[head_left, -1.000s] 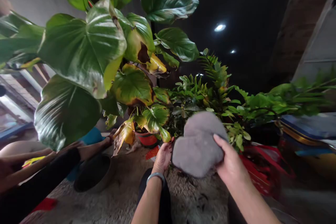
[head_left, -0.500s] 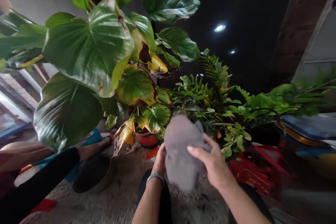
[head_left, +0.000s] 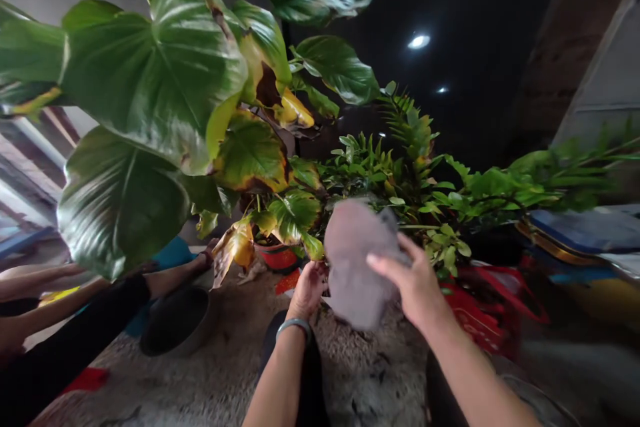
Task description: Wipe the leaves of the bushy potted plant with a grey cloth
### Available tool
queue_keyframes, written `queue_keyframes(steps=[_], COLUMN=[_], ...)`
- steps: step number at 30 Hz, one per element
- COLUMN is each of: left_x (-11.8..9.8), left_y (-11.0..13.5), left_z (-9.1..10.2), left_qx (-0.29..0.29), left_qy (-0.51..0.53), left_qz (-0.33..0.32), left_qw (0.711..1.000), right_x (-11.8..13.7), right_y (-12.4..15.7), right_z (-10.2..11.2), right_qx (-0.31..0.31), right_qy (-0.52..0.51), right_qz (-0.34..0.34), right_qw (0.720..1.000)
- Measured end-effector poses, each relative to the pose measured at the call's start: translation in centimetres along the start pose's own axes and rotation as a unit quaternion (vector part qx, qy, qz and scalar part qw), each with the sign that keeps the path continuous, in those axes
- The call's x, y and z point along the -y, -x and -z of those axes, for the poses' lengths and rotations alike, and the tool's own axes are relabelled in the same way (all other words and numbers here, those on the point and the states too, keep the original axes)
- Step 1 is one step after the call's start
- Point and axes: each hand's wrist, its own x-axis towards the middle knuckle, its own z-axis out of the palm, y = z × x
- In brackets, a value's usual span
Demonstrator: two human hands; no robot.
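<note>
A flat, grey, soft-looking piece (head_left: 360, 267) with rounded ends and a slightly narrowed middle is held up in front of me, blurred by motion. My right hand (head_left: 413, 277) grips its right edge, thumb on the near face and fingers mostly behind. A small darker flap (head_left: 388, 219) sticks up at its upper right. Beside the left edge is my left hand (head_left: 309, 288), fingers loosely curled and apart, with a pale bangle (head_left: 295, 325) on the wrist. Whether its fingertips touch the piece is unclear.
A large-leaved plant (head_left: 155, 80) rises at left, and lower plants (head_left: 395, 173) stand ahead. A dark basin (head_left: 177, 323) sits on the rough floor near another person's legs (head_left: 125, 293). Red bags (head_left: 480, 310) and a stack with a blue top (head_left: 575, 233) are at right.
The grey piece and my right hand have moved slightly up and right. My left hand has come away from the piece's edge. At far left, the other person's arm shows lower down.
</note>
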Motion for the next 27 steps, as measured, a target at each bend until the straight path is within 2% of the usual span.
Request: queue_keyframes(steps=[2, 3, 5, 7, 9, 11, 13, 14, 16, 17, 18, 19, 20, 22, 24, 27], left_x=[0.1, 0.1, 0.0, 0.0, 0.0, 0.1, 0.2, 0.3, 0.3, 0.2, 0.1, 0.0, -0.1, -0.3, -0.4, -0.5], left_y=[-0.2, -0.2, -0.2, -0.2, -0.2, -0.3, -0.4, -0.4, -0.3, -0.2, -0.1, 0.0, 0.1, 0.3, 0.4, 1.0], left_z=[-0.2, -0.3, -0.4, -0.2, -0.1, -0.2, -0.4, -0.5, -0.8, -0.9, -1.0, -1.1, -1.0, -0.9, -0.5, 0.4], left_qx=[0.008, 0.014, 0.022, 0.021, 0.014, 0.008, -0.003, -0.013, -0.028, -0.031, -0.033, -0.036, -0.041, -0.054, -0.075, -0.13], left_qy=[-0.007, -0.013, -0.018, -0.02, -0.02, -0.017, -0.006, 0.0, 0.007, 0.006, 0.0, -0.009, -0.02, -0.039, -0.063, -0.115], left_qz=[-0.006, -0.006, -0.008, -0.014, -0.019, -0.017, -0.012, -0.012, -0.013, -0.013, -0.011, -0.005, 0.002, 0.018, 0.025, 0.027], left_qw=[1.0, 1.0, 1.0, 0.999, 1.0, 1.0, 1.0, 1.0, 1.0, 0.999, 0.999, 0.999, 0.999, 0.998, 0.995, 0.984], right_x=[0.7, 0.3, -1.8, -4.8, -7.0, -7.1, -5.0, -3.5, -0.8, 0.0, 0.4, 0.1, -0.6, -3.1, -5.7, -7.7], right_y=[-3.6, -4.8, -5.2, -2.9, 0.5, 3.1, 3.3, 2.5, -0.1, -1.4, -2.4, -3.0, -3.0, -1.6, 1.1, 4.4], right_z=[0.8, 1.3, 2.1, 2.9, 3.5, 3.5, 2.7, 2.0, 0.3, -0.6, -1.4, -2.2, -2.8, -3.2, -2.6, -0.3], right_qx=[-0.083, -0.121, -0.175, -0.193, -0.167, -0.113, -0.066, -0.052, -0.044, -0.056, -0.061, -0.061, -0.054, -0.023, -0.006, -0.012], right_qy=[-0.067, -0.105, -0.163, -0.176, -0.168, -0.153, -0.154, -0.16, -0.162, -0.148, -0.132, -0.114, -0.098, -0.072, -0.036, 0.038], right_qz=[0.069, 0.059, -0.045, -0.197, -0.283, -0.325, -0.284, -0.228, -0.05, 0.02, 0.062, 0.066, 0.037, -0.069, -0.158, -0.203], right_qw=[0.992, 0.985, 0.97, 0.945, 0.929, 0.926, 0.944, 0.959, 0.985, 0.987, 0.987, 0.989, 0.993, 0.995, 0.987, 0.978])
